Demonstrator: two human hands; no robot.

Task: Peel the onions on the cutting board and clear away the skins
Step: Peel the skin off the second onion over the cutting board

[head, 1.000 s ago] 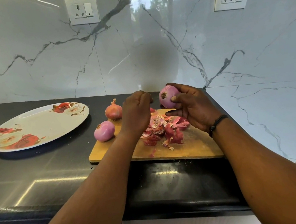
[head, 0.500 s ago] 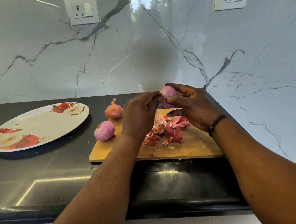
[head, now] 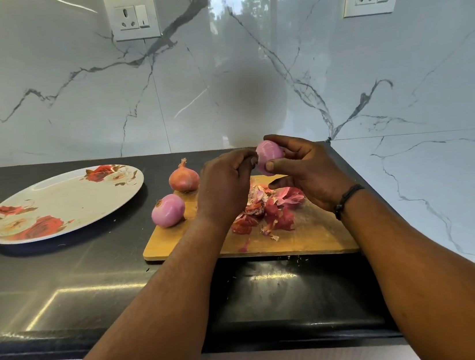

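Right hand [head: 304,171] grips a glossy pink peeled onion [head: 269,156]; left hand [head: 224,184] fingertips pinch its edge. Beneath the fingers, skins [head: 267,209] litter the cutting board [head: 312,230].

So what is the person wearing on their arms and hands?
Not much! Both arms are bare, with no sleeves showing and no gloves. The left hand has nothing on it that I can see. By the right hand there is a thin black wristband round the wrist, like a cord, with a small knot or bead on it.

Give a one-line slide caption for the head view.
Right hand holds peeled onion; left hand picks at it above skins.
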